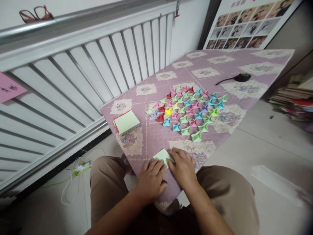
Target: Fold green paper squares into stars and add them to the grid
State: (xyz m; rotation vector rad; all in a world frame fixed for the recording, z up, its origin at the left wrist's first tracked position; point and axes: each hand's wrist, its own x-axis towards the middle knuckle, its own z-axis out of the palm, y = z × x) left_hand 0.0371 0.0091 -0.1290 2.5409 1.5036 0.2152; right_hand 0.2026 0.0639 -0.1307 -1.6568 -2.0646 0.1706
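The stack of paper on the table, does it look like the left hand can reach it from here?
Probably yes: the stack lies ahead and to the left of the left hand, and only tablecloth shows between them. The hand would likely have to leave the pale green sheet first.

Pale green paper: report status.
Left hand, right hand: both on pale green paper. Paper on purple floral tablecloth. Multicoloured folded paper shapes beyond, apart from hands.

- Left forearm (123, 210) angles toward two o'clock; left hand (152, 179) palm down, thumb toward three.
- Right forearm (207, 207) angles toward eleven o'clock; right hand (183, 167) palm down, fingers bent toward ten o'clock.
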